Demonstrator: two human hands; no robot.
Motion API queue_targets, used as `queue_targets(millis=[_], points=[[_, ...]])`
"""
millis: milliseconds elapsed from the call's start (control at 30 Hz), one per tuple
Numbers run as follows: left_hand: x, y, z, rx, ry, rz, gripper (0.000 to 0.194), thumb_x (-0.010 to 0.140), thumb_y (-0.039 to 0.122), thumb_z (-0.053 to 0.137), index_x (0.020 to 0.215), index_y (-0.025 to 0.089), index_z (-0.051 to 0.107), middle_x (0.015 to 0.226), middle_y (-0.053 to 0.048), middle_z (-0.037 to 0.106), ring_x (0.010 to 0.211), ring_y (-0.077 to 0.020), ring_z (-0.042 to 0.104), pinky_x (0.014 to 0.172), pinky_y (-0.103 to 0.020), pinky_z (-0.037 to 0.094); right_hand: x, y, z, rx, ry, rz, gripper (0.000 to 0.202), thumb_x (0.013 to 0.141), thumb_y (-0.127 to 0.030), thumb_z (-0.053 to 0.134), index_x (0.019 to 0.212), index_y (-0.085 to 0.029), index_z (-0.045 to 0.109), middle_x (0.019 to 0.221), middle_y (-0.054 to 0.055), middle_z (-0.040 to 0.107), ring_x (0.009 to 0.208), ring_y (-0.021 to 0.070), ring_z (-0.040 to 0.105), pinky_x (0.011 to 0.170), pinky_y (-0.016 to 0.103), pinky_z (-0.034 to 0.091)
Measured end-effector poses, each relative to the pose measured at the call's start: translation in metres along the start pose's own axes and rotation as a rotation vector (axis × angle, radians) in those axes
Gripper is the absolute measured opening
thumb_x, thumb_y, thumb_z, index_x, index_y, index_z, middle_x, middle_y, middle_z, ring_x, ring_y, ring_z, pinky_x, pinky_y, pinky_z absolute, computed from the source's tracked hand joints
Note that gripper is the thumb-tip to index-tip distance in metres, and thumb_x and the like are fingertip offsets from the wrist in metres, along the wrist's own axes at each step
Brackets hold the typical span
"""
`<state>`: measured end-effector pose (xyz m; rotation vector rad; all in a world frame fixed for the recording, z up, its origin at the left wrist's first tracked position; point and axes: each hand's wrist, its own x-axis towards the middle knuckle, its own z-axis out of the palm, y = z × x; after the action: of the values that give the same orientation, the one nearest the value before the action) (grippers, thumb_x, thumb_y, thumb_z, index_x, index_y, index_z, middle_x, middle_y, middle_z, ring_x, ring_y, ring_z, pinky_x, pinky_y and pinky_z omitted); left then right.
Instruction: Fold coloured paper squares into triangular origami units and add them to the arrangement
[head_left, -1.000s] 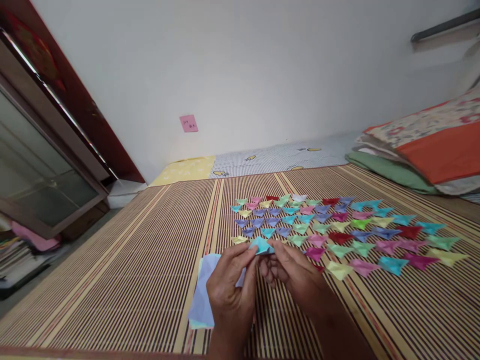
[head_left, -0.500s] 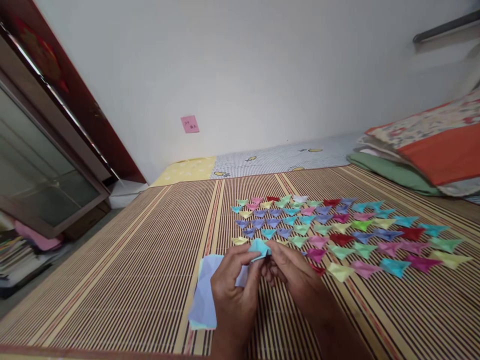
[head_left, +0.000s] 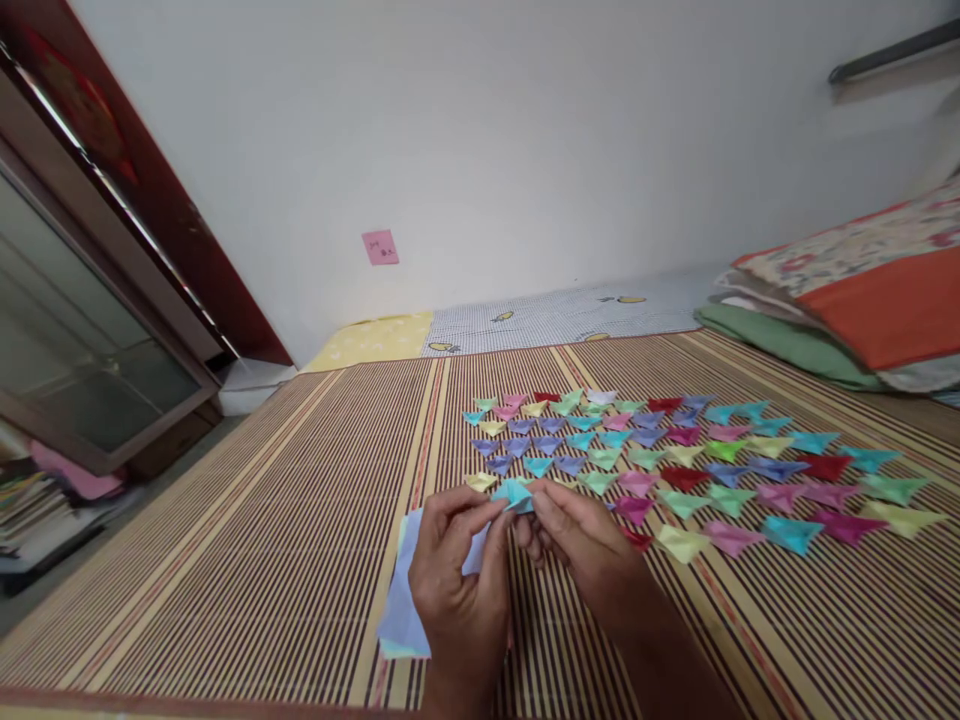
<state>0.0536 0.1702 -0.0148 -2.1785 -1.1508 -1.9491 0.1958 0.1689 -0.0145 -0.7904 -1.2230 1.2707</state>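
Note:
Both hands pinch one small light-blue folded paper piece (head_left: 516,493) above the striped bamboo mat (head_left: 300,520). My left hand (head_left: 459,580) grips its left side with thumb and fingers. My right hand (head_left: 581,545) holds its right side. Under the left hand lies a stack of pale blue and lavender paper sheets (head_left: 405,600). Beyond the hands, several rows of small folded paper triangles (head_left: 675,450) in many colours are laid out on the mat.
A wood-framed glass cabinet (head_left: 90,330) stands at the left, with books and clutter (head_left: 37,500) below it. Folded bedding and pillows (head_left: 862,300) lie at the right. A pink note (head_left: 379,246) is stuck on the white wall. Patterned sheet (head_left: 540,315) lies behind the mat.
Both hands shifted slightly away from me with the light-blue piece; the fingers reworked their pinch on it. Nothing else moved.

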Motion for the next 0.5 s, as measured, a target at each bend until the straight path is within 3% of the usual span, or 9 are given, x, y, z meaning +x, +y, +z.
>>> queue_targets(millis=[367,500], points=[[0.0023,0.0018,0.003,-0.006,-0.042,0.038,0.021,0.088,-0.002,0.067,0.096,0.017,0.072,0.091,-0.003,0.07,0.087,-0.014,0.069,0.079,-0.023,0.056,0.0002,0.0012,-0.0018,0.009,0.038,0.002,0.036,0.101,-0.046,0.056,0.077,-0.02,0.062,0.07,-0.001,0.058,0.066,0.0139,0.053,0.065,0.026,0.043],[0.0041,0.004,0.0034,-0.043,-0.047,0.025,0.019,0.088,-0.002,0.067,0.094,0.016,0.072,0.089,-0.002,0.07,0.085,-0.0131,0.07,0.079,-0.022,0.056,-0.0013,0.0006,-0.0021,-0.055,0.039,0.009,0.023,0.097,-0.041,0.062,0.089,-0.02,0.066,0.072,-0.003,0.059,0.067,0.0132,0.053,0.065,0.025,0.043]])
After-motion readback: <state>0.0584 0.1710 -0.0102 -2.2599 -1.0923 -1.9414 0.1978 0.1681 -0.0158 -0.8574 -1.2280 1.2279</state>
